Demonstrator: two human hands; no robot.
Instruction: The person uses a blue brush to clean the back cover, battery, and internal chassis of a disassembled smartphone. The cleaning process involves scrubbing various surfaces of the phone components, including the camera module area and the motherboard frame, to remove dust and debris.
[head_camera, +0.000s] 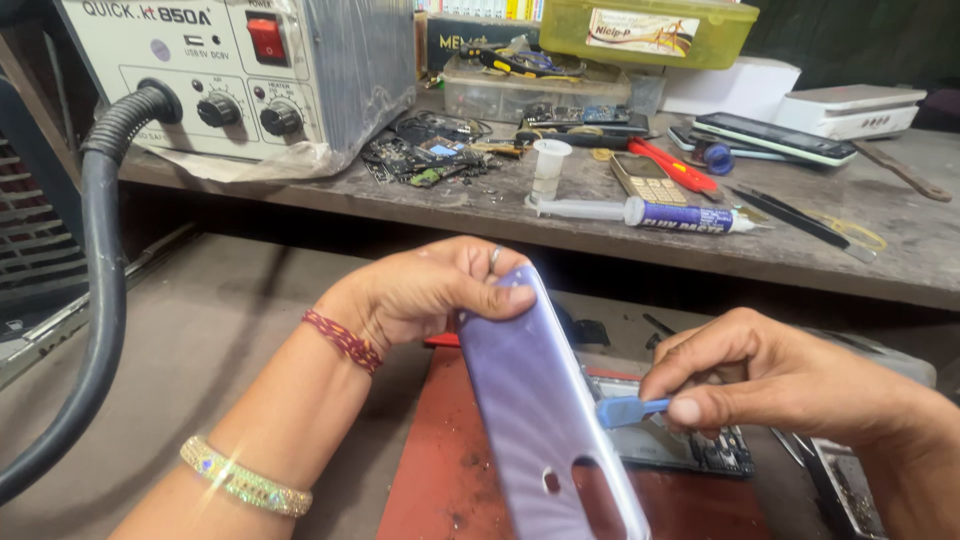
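Observation:
My left hand grips the top end of a glossy purple phone back cover, tilted up on edge over a red work mat. My right hand pinches a small blue plastic pry tool, its tip touching the cover's right edge. Beneath the cover and partly hidden by it lies the opened phone body with its circuit board exposed. The cover has a round hole and an oblong cutout near its lower end.
A raised shelf holds a hot-air rework station with a black hose, a syringe of flux, a small keypad phone, loose circuit boards, tweezers, smartphones and plastic boxes.

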